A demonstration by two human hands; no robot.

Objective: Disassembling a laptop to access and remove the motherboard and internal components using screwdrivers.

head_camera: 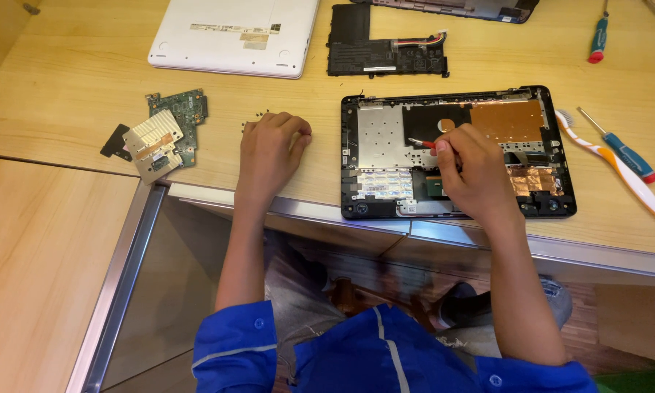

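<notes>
Over the opened laptop shell (458, 156), near the front edge of the bench (73, 80), the right hand (473, 175) is closed around a small red-handled tool (423, 143), probably a screwdriver or pick, whose tip points left and down onto the bare metal plate inside the shell. The grip is tight, fingers wrapped and the thumb on top; only the tool's front end shows past them. The left hand (271, 149) rests on the bench just left of the shell, fingers curled under in a loose fist; whether it holds anything I cannot tell. A few tiny dark specks, likely screws (258, 115), lie on the wood just beyond its knuckles.

Judging by how things lie, the strip-down looks well along: the shell shows only its metal plate, copper-coloured foil patches and some ribbon connectors. A green circuit board (178, 120) with a pale heat sink (153, 145) on it sits toward the left edge, and a flat black battery (386, 51) with coloured wires and a white laptop cover (233, 33) lie near the back edge. What is left seems to be small parts still seated in the shell.

Right of the shell lie a white-and-orange toothbrush (618, 167) and a blue screwdriver (622, 149); a second screwdriver (598, 36) lies toward the back right corner.
</notes>
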